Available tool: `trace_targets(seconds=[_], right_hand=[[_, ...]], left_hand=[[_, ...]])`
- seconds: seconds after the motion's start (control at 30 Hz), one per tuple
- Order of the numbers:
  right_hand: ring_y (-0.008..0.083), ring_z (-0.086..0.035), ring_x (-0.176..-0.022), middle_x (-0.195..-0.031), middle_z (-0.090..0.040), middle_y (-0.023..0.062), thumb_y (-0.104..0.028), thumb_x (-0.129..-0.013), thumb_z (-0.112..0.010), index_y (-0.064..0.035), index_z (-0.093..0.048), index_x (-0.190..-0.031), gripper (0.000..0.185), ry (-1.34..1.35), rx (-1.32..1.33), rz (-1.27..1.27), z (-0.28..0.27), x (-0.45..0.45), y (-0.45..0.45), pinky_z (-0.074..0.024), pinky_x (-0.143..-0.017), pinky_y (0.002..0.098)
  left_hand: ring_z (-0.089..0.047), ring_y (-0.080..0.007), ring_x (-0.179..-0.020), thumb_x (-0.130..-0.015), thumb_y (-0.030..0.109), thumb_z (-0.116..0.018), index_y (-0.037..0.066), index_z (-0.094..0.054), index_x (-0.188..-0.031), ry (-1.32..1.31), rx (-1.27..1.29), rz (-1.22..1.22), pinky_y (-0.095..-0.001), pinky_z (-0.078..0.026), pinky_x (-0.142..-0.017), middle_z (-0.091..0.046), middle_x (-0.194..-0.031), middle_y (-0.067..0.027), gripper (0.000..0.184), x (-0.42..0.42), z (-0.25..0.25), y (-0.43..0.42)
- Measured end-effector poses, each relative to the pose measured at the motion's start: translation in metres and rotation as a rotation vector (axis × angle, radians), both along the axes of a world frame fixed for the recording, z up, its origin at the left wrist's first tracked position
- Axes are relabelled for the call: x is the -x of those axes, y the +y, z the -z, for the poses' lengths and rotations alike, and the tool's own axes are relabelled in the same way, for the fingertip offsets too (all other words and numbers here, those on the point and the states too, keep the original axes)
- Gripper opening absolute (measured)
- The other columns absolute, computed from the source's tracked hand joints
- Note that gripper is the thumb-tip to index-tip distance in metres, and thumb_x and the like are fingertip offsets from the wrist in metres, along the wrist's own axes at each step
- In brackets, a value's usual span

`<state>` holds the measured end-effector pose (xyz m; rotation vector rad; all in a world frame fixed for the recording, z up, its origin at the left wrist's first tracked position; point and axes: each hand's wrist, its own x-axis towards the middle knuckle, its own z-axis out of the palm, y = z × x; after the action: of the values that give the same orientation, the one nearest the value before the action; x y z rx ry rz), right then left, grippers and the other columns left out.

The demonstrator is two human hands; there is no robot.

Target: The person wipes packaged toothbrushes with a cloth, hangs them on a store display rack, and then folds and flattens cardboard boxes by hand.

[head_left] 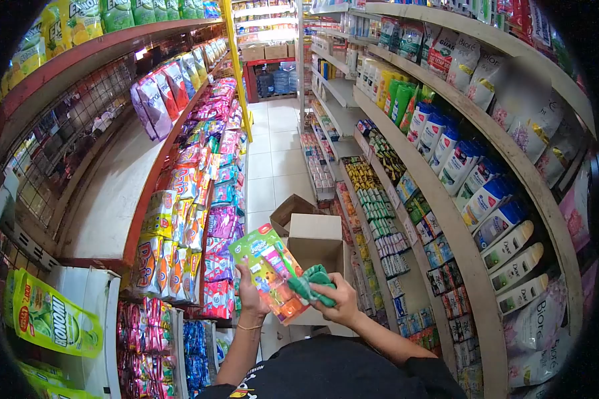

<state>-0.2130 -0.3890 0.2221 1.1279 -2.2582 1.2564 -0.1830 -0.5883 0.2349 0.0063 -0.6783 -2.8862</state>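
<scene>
In my left hand is a colourful blister pack marked "Junior", with a pink tube showing in it; it looks like a children's toothpaste set. The fingers close around the pack's left edge and lower part. My right hand grips a bunched green cloth, which lies against the right side of the pack. Just beyond both hands, an open cardboard box stands on the aisle floor, its inside partly hidden by the pack and my right hand.
White floor tiles run down the aisle. On the left, a red-edged shelf stands above stacked detergent packets. The right shelves hold shampoo bottles, white bottles and rows of small boxes. Water jugs stand at the far end.
</scene>
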Motion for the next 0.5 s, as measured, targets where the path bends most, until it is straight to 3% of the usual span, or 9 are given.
trace_targets(seconds=[0.17, 0.33, 0.5], right_hand=[[0.0271, -0.058, -0.078, -0.089, -0.055, 0.0134, -0.019, -0.068, -0.069, -0.0131, -0.063, -0.103, 0.036, -0.085, 0.039, 0.068, -0.025, 0.001, -0.012, -0.0476, -0.065, 0.0332], [0.0275, -0.058, -0.075, -0.085, -0.053, 0.0122, -0.02, -0.069, -0.069, -0.0148, -0.064, -0.102, 0.034, -0.071, -0.085, 0.077, -0.046, -0.005, -0.02, -0.047, -0.062, 0.0342], [0.0264, -0.058, -0.077, -0.087, -0.054, 0.0133, -0.018, -0.069, -0.07, -0.0123, -0.064, -0.101, 0.033, -0.139, -0.012, 0.006, -0.014, -0.041, 0.003, -0.0466, -0.065, 0.0318]], left_hand=[[-0.048, -0.0303, -0.11, -0.087, 0.056, -0.029, 0.008, -0.03, -0.13, 0.026, 0.047, 0.175, -0.0474, -0.04, -0.092, -0.045, -0.123, -0.0141, 0.065, -0.01, -0.001, 0.009], [-0.049, -0.0299, -0.109, -0.088, 0.05, -0.036, 0.008, -0.036, -0.127, 0.059, -0.045, 0.051, -0.046, -0.038, -0.094, -0.049, -0.119, -0.0121, 0.057, -0.008, -0.003, 0.006], [-0.049, -0.027, -0.109, -0.087, 0.054, -0.033, 0.009, -0.034, -0.127, 0.075, 0.0, -0.014, -0.0439, -0.04, -0.092, -0.048, -0.119, -0.0106, 0.06, -0.019, -0.004, -0.005]])
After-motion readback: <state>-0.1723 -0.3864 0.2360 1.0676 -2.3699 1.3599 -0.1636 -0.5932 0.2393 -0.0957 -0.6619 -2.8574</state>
